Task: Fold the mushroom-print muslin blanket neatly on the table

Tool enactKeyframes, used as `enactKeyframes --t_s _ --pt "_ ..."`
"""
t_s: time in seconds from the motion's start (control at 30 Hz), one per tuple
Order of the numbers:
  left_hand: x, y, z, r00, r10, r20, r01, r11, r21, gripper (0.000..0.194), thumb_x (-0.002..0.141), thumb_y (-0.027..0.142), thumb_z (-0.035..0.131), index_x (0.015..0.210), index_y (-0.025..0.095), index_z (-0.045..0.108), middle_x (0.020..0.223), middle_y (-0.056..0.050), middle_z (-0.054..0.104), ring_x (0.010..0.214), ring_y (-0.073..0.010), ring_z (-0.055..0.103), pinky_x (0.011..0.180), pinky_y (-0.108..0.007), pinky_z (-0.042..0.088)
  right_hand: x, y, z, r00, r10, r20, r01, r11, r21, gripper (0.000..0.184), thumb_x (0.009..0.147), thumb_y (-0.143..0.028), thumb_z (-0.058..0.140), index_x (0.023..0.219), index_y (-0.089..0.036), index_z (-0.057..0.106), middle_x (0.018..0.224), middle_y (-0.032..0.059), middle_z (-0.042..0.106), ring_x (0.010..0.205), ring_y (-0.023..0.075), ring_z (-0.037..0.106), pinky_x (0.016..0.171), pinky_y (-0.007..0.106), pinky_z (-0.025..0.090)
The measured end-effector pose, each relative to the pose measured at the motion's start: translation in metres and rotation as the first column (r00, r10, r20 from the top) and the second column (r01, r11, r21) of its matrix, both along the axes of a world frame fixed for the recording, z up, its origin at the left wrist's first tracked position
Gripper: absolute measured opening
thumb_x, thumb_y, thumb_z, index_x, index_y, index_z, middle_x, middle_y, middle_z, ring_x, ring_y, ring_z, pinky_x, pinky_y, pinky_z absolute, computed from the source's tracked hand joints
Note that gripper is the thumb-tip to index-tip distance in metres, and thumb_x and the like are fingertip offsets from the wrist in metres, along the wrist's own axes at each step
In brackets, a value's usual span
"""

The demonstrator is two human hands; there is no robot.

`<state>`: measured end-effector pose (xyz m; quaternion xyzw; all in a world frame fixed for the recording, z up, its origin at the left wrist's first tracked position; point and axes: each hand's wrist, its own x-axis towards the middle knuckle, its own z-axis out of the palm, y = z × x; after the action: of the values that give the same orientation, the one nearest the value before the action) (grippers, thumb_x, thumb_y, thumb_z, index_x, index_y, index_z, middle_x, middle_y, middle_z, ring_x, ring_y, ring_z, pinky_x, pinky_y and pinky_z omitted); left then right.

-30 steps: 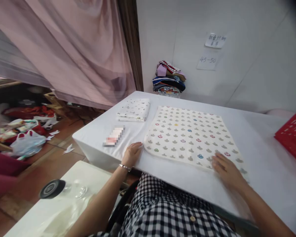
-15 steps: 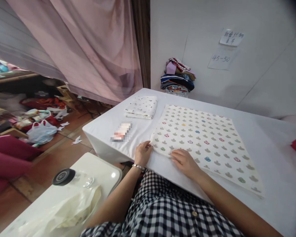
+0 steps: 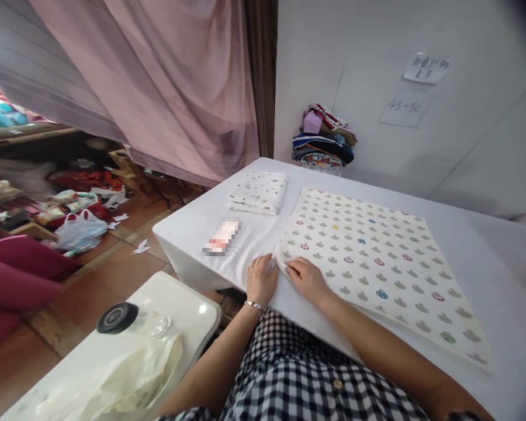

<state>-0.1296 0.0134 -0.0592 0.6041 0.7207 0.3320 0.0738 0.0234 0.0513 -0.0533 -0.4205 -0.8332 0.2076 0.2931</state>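
A white cloth printed with grey mushroom-like shapes and a few coloured ones [image 3: 368, 245] lies spread flat on the white-covered table [image 3: 188, 234]. My right hand [image 3: 307, 279] pinches its near left corner, where the edge is slightly rumpled. Just left of that corner, my left hand [image 3: 262, 280] rests on the table edge with fingers bent and drawn together. Whether its fingertips hold any fabric is hidden. Beyond my hands lies a folded white cloth with small dark prints [image 3: 258, 193]. A blurred-out rectangular object, perhaps a phone [image 3: 222, 237], is nearer to my left hand.
A white side table [image 3: 179, 298] at the lower left bears a clear jar with a black lid [image 3: 117, 317] and a cream bag [image 3: 131, 380]. Folded fabrics [image 3: 322, 137] are stacked behind the table. A pink curtain [image 3: 179, 76] hangs at the back left.
My right hand has moved left along the cloth's near edge to its corner, close to my left hand. My left fingers look more curled. The corner is more rumpled; the view has shifted slightly.
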Motion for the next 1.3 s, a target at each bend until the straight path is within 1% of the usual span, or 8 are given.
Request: enactKeyframes --t_s 0.13,0.33,0.6,0.77,0.97,1.1,1.2,1.3 --pt "0.005 0.002 0.01 0.994 0.026 -0.103 -0.034 0.997 -0.072 0.022 0.083 0.034 0.051 0.095 0.022 0.064 0.112 -0.005 0.061 0.109 -0.0239 0.049 0.089 -0.039 0.038 0.002 0.005 -0.001 0.998 -0.018 -0.067 0.014 0.998 -0.06 0.024 0.089 -0.023 0.042 0.082 -0.021 0.065 0.08 0.0022 0.062 0.078 0.0146 0.056 0.073 0.026 0.042" --pt "0.011 0.012 0.021 0.995 0.023 -0.098 -0.041 0.981 -0.189 0.031 0.085 0.043 0.045 0.083 0.021 0.067 0.097 -0.005 0.064 0.098 -0.0227 0.052 0.082 -0.035 0.037 0.004 0.006 -0.005 0.988 -0.05 -0.145 0.039 0.996 -0.075 0.023 0.089 -0.024 0.042 0.08 -0.02 0.063 0.077 0.0028 0.061 0.075 0.0153 0.056 0.071 0.026 0.042" --pt "0.019 0.021 0.019 0.978 0.023 -0.206 -0.07 0.972 -0.224 0.022 0.083 0.032 0.046 0.09 0.018 0.062 0.091 -0.008 0.061 0.091 -0.0217 0.054 0.076 -0.032 0.037 0.003 0.005 -0.008 0.997 -0.037 -0.073 0.033 0.998 -0.049 0.022 0.09 -0.026 0.041 0.084 -0.02 0.061 0.082 0.004 0.062 0.079 0.017 0.056 0.074 0.028 0.041" --pt "0.021 0.024 0.023 0.974 0.019 -0.225 -0.08 0.961 -0.264 0.022 0.083 0.034 0.044 0.079 0.018 0.059 0.089 -0.01 0.061 0.092 -0.0236 0.055 0.075 -0.033 0.037 0.003 0.007 -0.007 0.991 -0.078 -0.105 0.07 0.994 -0.08 0.024 0.089 -0.026 0.039 0.079 -0.02 0.06 0.08 0.0036 0.062 0.076 0.0165 0.056 0.071 0.027 0.041" --pt "0.02 0.023 0.034 0.995 0.08 0.052 -0.056 0.932 -0.359 0.017 0.084 0.036 0.044 0.08 0.022 0.053 0.08 -0.006 0.065 0.081 -0.0205 0.061 0.066 -0.029 0.038 0.004 0.006 -0.005 0.99 -0.091 -0.111 0.078 0.99 -0.119 0.028 0.091 -0.032 0.036 0.078 -0.02 0.058 0.076 0.0029 0.061 0.073 0.0161 0.055 0.069 0.027 0.039" --pt "0.019 0.025 0.032 0.969 0.128 0.211 -0.053 0.943 -0.33 0.013 0.08 0.034 0.05 0.076 0.022 0.049 0.073 -0.003 0.064 0.076 -0.019 0.062 0.064 -0.027 0.04 0.004 0.001 0.001 0.993 -0.061 -0.106 0.044 0.987 -0.153 0.026 0.09 -0.036 0.039 0.085 -0.021 0.06 0.078 0.0012 0.062 0.073 0.0152 0.056 0.068 0.026 0.04" --pt "0.019 0.029 0.026 0.901 0.142 0.41 0.007 0.94 -0.34 0.011 0.077 0.027 0.052 0.07 0.022 0.047 0.066 -0.001 0.062 0.066 -0.0158 0.062 0.061 -0.025 0.042 0.004 0.0 0.006 0.993 -0.036 -0.112 0.017 0.986 -0.166 0.025 0.089 -0.039 0.043 0.092 -0.022 0.061 0.08 0.0009 0.063 0.072 0.0152 0.056 0.067 0.026 0.04" --pt "0.02 0.032 0.022 0.768 0.213 0.604 0.031 0.929 -0.368 0.01 0.075 0.025 0.055 0.07 0.021 0.048 0.056 0.003 0.058 0.053 -0.0124 0.058 0.053 -0.023 0.041 0.004 0.001 0.006 0.986 -0.038 -0.165 0.008 0.984 -0.181 0.027 0.089 -0.038 0.042 0.088 -0.021 0.062 0.077 0.0008 0.063 0.071 0.0148 0.056 0.067 0.026 0.041"
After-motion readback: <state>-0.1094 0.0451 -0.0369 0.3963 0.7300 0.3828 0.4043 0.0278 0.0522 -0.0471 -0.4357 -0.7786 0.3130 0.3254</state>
